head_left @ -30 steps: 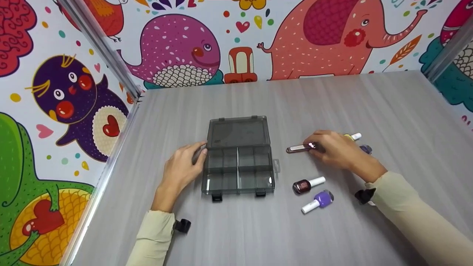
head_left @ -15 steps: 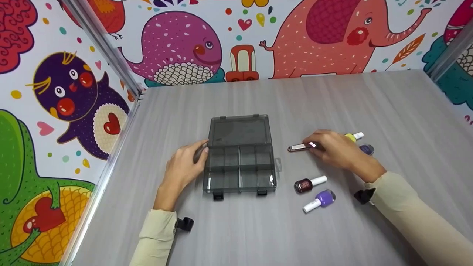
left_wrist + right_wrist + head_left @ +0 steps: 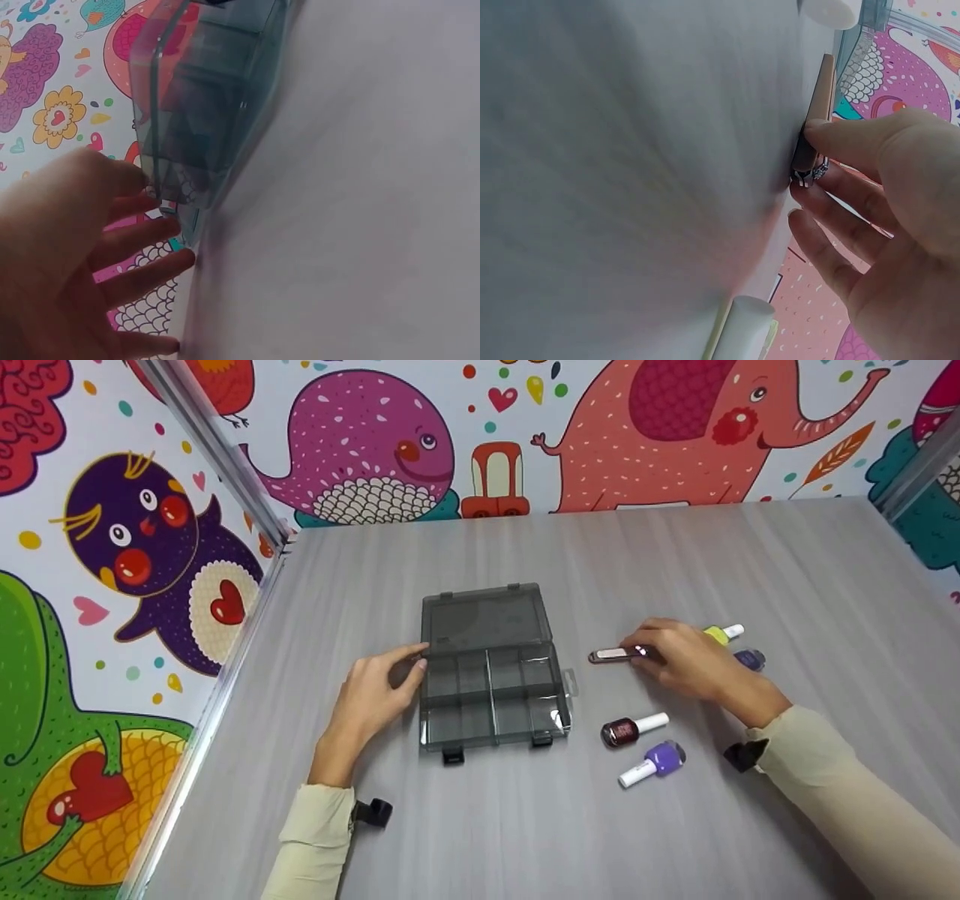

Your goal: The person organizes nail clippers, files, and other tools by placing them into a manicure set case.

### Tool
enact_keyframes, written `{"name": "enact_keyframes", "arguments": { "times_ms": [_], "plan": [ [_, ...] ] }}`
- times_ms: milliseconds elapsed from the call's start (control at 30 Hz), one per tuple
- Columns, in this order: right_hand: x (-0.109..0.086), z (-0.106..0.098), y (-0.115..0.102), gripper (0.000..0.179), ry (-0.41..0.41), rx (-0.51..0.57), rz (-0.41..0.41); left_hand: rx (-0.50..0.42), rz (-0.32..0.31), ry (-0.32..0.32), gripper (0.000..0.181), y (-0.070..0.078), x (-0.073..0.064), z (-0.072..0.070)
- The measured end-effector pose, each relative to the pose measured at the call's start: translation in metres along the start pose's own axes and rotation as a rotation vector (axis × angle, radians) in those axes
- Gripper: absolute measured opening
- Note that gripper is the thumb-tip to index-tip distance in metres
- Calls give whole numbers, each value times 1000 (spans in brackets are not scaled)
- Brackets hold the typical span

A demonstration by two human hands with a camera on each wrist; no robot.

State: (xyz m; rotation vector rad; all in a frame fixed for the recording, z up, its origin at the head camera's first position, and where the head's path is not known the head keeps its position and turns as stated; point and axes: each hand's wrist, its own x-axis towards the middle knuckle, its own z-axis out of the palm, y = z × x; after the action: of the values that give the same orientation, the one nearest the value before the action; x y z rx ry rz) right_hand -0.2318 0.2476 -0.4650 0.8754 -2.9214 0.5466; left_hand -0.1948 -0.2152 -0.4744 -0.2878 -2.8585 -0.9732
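Note:
A smoky clear plastic compartment box (image 3: pixel 491 675) lies on the table with its lid (image 3: pixel 484 619) folded back, away from the person. At its left edge is my left hand (image 3: pixel 375 686), thumb and index fingertip touching the side and the other fingers loosely extended in the left wrist view. To the right of the box, my right hand (image 3: pixel 679 656) pinches a nail clipper (image 3: pixel 611 655) between thumb and fingers, low over the table. The right wrist view shows its tapered brown body (image 3: pixel 821 97); the fingers hide part of it.
Dark red (image 3: pixel 621 732) and purple (image 3: pixel 664 757) nail polish bottles lie in front of my right hand. Beyond it are a yellow bottle (image 3: pixel 718 635) and a dark blue one (image 3: pixel 750 660), partly hidden. Printed panels (image 3: pixel 510 427) border the table behind and at the sides.
The box has turned slightly counterclockwise under my left hand, its right side swinging away from me. My right hand keeps its hold on the nail clipper with little movement. The head view has shifted slightly.

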Motion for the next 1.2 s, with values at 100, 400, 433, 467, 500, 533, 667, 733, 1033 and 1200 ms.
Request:
{"name": "enact_keyframes", "arguments": {
  "times_ms": [100, 400, 433, 467, 500, 533, 667, 733, 1033, 1200],
  "plan": [
    [0, -2, 0, 21, 5, 18, -12, 6, -8, -3, 37, 2, 1, 1],
    [-1, -3, 0, 20, -1, 19, 3, 27, -25, 12, 36, 5, 2, 4],
    [-1, -3, 0, 20, 0, 16, 5, 27, -26, 12, 36, 5, 2, 4],
    [-1, -4, 0, 20, 3, 15, 7, 26, -26, 11, 36, 5, 2, 4],
    [0, -4, 0, 19, 7, 17, 7, 26, -26, 11, 36, 5, 2, 4],
    [0, -4, -1, 19, 12, 19, 8, 27, -24, 11, 36, 5, 2, 4],
    [3, -6, -6, 19, 40, 34, 8, 23, -24, 9, 36, 4, 2, 5],
    [5, -6, -9, 20, 58, 46, 4, 19, -24, 9, 36, 4, 2, 5],
    [19, -8, -33, 23, 154, 64, -61, 5, -28, 12, 35, 1, 0, 4],
    [26, -8, -48, 22, 193, 62, -82, -6, -20, 14, 36, 1, 0, 5]
  ]
}}
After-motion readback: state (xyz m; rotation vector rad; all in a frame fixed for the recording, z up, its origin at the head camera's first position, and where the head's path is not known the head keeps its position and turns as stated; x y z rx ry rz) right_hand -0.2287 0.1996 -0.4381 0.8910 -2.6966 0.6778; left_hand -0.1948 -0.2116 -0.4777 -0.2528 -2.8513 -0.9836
